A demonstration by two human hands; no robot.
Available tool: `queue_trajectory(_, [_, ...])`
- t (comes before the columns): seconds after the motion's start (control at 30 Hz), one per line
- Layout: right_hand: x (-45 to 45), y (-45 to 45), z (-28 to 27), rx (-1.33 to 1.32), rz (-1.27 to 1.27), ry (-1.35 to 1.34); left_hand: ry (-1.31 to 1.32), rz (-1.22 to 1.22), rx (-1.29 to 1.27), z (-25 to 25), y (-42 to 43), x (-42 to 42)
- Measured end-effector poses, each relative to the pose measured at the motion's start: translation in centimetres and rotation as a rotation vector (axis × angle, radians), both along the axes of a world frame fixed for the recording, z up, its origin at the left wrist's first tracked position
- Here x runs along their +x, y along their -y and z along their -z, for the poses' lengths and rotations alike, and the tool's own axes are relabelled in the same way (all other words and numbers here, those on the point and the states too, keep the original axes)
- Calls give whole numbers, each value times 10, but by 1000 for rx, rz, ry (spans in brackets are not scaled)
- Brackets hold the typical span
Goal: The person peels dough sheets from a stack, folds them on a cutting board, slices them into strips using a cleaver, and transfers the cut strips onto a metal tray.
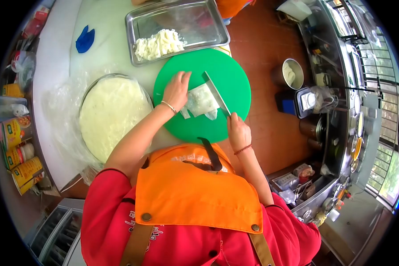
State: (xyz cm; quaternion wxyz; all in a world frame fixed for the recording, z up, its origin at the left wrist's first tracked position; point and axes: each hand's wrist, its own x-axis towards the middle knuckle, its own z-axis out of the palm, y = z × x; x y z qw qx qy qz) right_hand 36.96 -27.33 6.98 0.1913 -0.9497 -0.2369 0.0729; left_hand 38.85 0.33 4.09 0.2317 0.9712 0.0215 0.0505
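Observation:
A round green cutting board (235, 80) lies in front of me, with a whitish, folded sheet of food (201, 100) on it and small pieces at its lower edge. My right hand (239, 133) is wrapped round the handle of a knife (217, 93), whose blade lies along the right side of the sheet. My left hand (177, 90) is at the sheet's left edge, fingers bent and close together; whether they hold anything is hidden. Left of the board, a large round pale sheet (113, 113) lies in a round pan under clear plastic.
Beyond the board is a metal tray (199, 26) with pale cut strips (159, 44). A blue cloth-like item (85, 39) lies on the table (57, 66). Another person's orange clothing (230, 6) shows at the top. A metal pot (292, 73) stands at right.

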Motion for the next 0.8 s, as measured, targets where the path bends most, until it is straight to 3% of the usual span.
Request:
queue_trajectory(0.03, [1, -2, 1, -46, -31, -6, 279, 14, -26, -12, 0, 0])
queue_trajectory(0.13, [7, -11, 5, -170, -70, -17, 501, 464, 114, -49, 3, 32])
queue_trajectory(0.23, [12, -14, 12, -237, -106, -2, 154, 731, 216, -25, 0, 57])
queue_trajectory(0.33, [13, -19, 13, -285, -125, 13, -83, 816, 248, 3, -1, 81])
queue_trajectory(0.57, [21, -27, 33, -276, -75, -69, 22, 912, 323, 28, -2, 96])
queue_trajectory(0.8, [23, -17, -7, -223, -25, -80, -59, 917, 296, -18, 10, 106])
